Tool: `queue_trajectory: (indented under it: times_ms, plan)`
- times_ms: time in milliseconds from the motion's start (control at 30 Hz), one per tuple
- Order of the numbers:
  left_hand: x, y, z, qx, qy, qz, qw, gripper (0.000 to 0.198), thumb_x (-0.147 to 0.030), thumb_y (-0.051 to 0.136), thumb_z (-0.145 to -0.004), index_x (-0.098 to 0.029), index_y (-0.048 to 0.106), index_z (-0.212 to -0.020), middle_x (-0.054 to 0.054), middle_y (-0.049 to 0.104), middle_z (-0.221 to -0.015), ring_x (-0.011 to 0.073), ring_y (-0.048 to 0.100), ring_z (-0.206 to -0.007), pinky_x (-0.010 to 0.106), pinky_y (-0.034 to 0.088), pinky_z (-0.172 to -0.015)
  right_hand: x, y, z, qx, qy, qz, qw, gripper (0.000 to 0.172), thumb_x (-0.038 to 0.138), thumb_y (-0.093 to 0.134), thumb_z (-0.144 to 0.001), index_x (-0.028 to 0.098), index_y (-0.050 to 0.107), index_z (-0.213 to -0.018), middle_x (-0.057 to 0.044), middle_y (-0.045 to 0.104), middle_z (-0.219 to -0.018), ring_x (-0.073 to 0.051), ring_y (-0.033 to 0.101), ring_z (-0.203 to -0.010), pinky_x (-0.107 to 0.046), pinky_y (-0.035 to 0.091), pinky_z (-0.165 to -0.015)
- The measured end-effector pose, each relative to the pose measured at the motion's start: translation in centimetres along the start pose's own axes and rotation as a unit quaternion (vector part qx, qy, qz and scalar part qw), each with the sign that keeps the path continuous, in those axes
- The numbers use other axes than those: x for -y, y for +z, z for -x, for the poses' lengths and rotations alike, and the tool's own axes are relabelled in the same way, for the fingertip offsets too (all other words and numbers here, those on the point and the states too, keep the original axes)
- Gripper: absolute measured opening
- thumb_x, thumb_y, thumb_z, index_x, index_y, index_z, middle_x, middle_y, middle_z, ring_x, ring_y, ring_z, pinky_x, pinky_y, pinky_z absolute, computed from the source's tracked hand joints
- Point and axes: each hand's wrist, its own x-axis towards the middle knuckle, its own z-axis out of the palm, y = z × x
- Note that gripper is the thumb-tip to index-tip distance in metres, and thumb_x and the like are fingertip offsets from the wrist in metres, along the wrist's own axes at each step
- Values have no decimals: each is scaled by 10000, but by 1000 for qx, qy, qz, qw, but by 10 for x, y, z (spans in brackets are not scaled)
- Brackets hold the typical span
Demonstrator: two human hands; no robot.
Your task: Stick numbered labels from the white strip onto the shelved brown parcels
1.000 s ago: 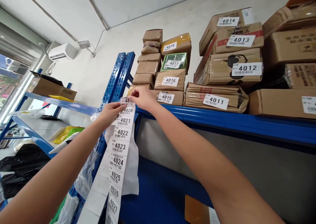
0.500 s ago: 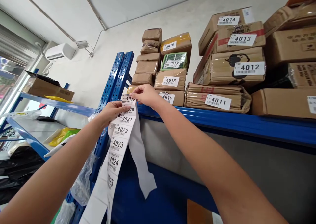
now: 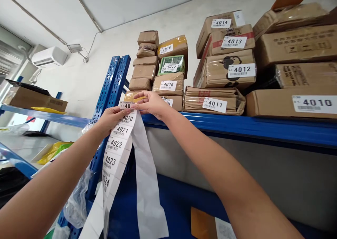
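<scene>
Pale plastered wall (image 3: 81,77) fills the background, with a blue painted metal shelf beam (image 3: 250,129) running before it from a tall blue perforated steel upright (image 3: 107,84). Stacks of brown cardboard boxes (image 3: 143,71) stand on the shelf; the view has swung right, so the long box numbered 4010 (image 3: 273,102) now shows its label whole. At the shelf's left end hangs the long white paper strip of printed labels (image 3: 116,151), with a blank white paper ribbon (image 3: 147,183) reaching lower beside it than half a second ago. On the strip's upper end, the left hand (image 3: 112,118) keeps its pinch, thumb in front. The right hand (image 3: 155,105) has its fingers fanned rather than bunched at the corner; whether they grip the edge I cannot tell. They now cover the last digits of the top label (image 3: 126,105), which appears to lie on the strip, so its handling seems unfinished. As for materials, the boxes are stiff, creased and glossy with clear tape, the strip thin, limp and curling, its labels flat rectangles
</scene>
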Motion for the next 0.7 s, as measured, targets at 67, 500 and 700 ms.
queue_trajectory:
  times_ms: [67,500,700]
  plan:
    - [-1,7,4,-9,20,33,999,381,-397,879,-570,-147,727,-812,56,707,-738,135,632,-568,211,517,-510,-1,-1,3,4,-5,-38,999,153,67,746,-738,144,622,-782,-1,628,-724,-120,622,-670,-234,545,-601]
    - [4,28,11,-49,114,75,989,323,-361,840,-624,-137,678,-792,22,666,-673,106,598,-546,212,479,-518,-40,10,19,-94,-125,-189,969,277,331,842,-617,180,686,-788,-11,702,-793,-151,653,-752,-321,574,-748]
    - [8,26,11,-49,141,46,988,295,-378,817,-644,-145,656,-729,3,642,-635,93,568,-512,206,457,-489,-38,2,21,-7,-159,-114,981,309,336,827,-630,206,694,-876,-17,705,-881,-176,654,-874,-350,550,-836]
